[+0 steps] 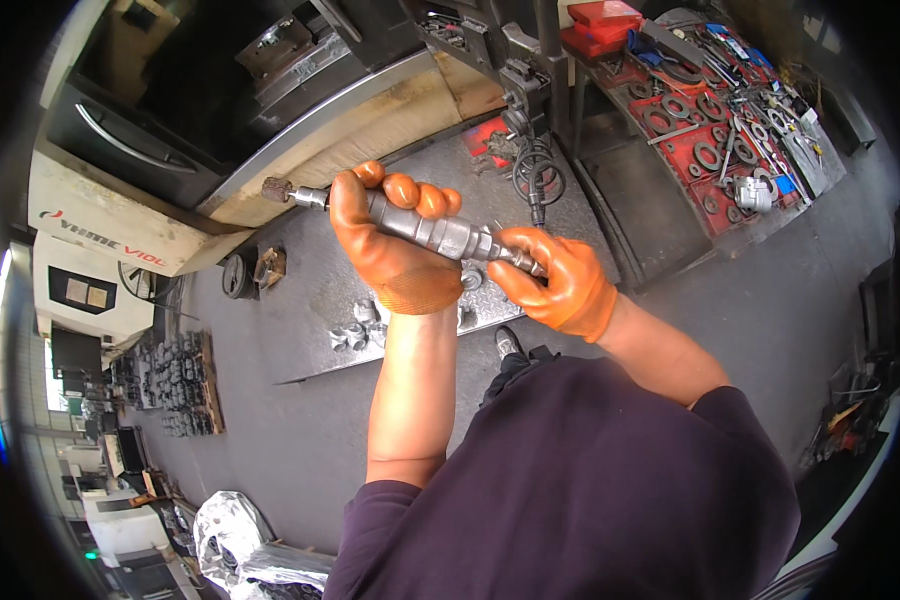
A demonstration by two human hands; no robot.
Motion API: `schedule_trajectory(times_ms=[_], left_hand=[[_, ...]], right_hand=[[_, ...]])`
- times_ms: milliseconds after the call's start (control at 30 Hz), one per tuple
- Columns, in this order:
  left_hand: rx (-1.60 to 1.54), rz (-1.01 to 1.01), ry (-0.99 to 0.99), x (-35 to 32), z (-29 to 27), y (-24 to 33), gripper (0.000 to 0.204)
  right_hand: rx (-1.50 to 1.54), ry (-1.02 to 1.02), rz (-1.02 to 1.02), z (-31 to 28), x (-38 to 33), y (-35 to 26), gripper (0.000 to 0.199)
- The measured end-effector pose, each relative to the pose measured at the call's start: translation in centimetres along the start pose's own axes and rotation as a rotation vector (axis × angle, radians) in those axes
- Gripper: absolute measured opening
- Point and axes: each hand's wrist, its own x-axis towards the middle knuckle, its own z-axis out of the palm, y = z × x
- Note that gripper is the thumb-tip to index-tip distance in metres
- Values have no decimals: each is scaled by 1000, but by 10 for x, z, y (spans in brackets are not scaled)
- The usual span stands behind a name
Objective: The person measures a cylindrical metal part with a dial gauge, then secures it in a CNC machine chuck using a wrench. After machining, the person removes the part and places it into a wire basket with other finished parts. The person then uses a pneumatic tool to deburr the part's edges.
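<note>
An air die grinder [442, 234] with a silver body is held up in front of me, tilted with its working end to the upper left. A small dark, rough-looking head [276, 189] sits on its tip. My left hand [375, 245], in an orange glove, is wrapped round the grinder's body. Gloved in orange too, my right hand [560, 285] pinches the fitting at its rear end. Below the hands, several small metal castings [348, 337] lie on a grey metal platform [310, 300]; the left wrist and the grinder cover some of them.
A large machine with a handled door [135, 140] stands at the upper left. Behind my hands hangs a coiled dark hose [537, 180]. A bench at the upper right bears red mats [682, 150], metal rings and tools. Stacked metal parts [175, 385] stand at the left.
</note>
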Motion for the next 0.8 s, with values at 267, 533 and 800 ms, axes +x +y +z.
schedule_trajectory(times_ms=[267,533,800], left_hand=[[-7,38,-1,6,6,-1,32],[-17,0,-20,9,-2,-20,37],[-18,-121,54,8,-18,-43,30]], right_hand=[[-126,-111,-129,-7,10,9,24],[281,-306,552,-8,18,6,37],[664,-465,882,-11,13,22,71]])
